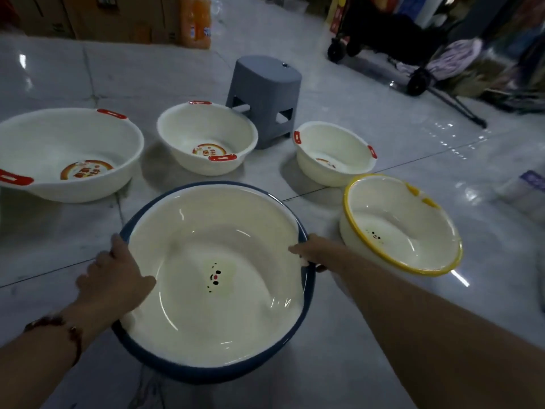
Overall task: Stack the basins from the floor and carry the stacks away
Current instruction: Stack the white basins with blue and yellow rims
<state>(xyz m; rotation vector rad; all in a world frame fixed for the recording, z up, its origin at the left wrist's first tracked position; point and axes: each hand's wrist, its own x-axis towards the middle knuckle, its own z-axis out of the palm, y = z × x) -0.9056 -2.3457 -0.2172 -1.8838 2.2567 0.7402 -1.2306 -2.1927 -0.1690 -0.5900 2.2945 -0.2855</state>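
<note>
A large white basin with a blue rim (pixel 215 290) is in front of me, tilted, and both my hands hold it. My left hand (pixel 116 276) grips its left rim, thumb inside. My right hand (pixel 312 250) grips its right rim. On the floor to the right sits a yellow-rimmed basin (pixel 401 228). Behind stand three white basins with red handles: a large one (pixel 65 152) at left, a medium one (pixel 206 137) in the middle, a small one (pixel 334 152) at right.
A grey plastic stool (pixel 265 95) stands behind the medium basin. Cardboard boxes (pixel 97 16) and orange bottles (pixel 196 20) line the back. A wheeled cart (pixel 398 39) with bags is at the back right. A pale package (pixel 525 190) lies at the right edge.
</note>
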